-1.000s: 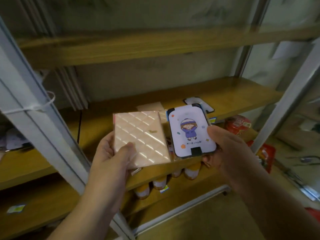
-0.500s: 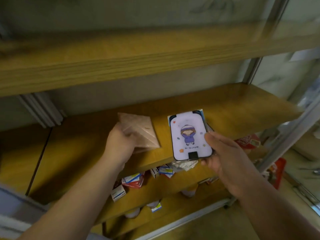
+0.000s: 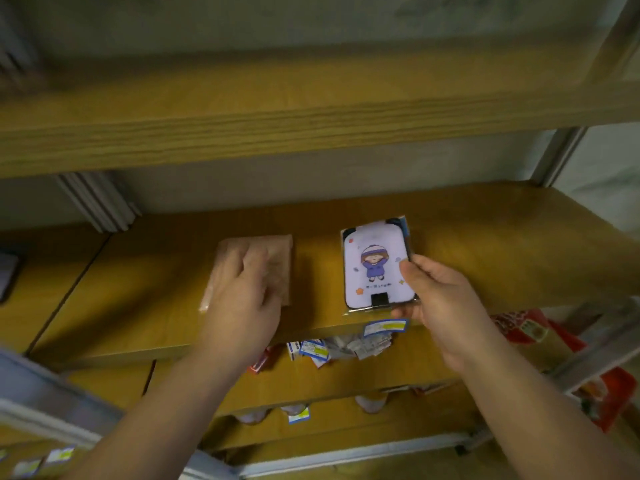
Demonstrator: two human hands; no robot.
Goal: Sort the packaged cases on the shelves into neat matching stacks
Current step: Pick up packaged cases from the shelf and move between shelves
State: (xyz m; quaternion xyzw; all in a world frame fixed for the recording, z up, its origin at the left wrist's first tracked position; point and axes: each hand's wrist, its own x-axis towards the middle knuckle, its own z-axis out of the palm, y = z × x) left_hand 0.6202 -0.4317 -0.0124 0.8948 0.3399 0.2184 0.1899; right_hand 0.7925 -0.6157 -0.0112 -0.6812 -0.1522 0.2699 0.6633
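Left hand (image 3: pixel 242 289) flat, pressing pink case (image 3: pixel 273 258) onto shelf (image 3: pixel 485 237) to seat it | right hand (image 3: pixel 433 289) gripping cartoon case (image 3: pixel 375 268) just right, kept apart as non-matching

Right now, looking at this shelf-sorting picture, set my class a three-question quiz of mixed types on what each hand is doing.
1. True or false: the left hand rests flat on the pink quilted case lying on the wooden shelf.
2. Which case does the right hand hold? A) black case B) cartoon-girl case C) pink case
3. Fill in: the cartoon-girl case sits to the ____ of the pink case.

Key: 1 true; 2 B; 3 right.
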